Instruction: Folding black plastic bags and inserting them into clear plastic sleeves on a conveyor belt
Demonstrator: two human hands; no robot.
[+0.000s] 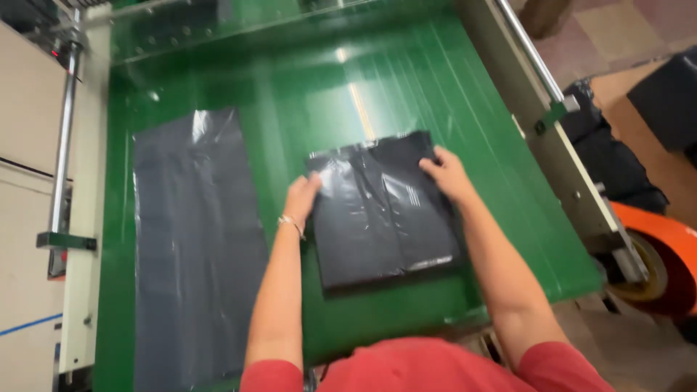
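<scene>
A folded stack of black plastic bags lies on the green belt in front of me. My left hand grips the stack's left edge near its far corner, a thin bracelet on the wrist. My right hand holds the far right corner, fingers curled over the edge. A long flat dark plastic sheet lies stretched out on the belt to the left, apart from both hands.
A cream machine frame with a steel rail runs along the left. Another steel rail and frame border the right side. Black bags and an orange roll sit beyond the right edge.
</scene>
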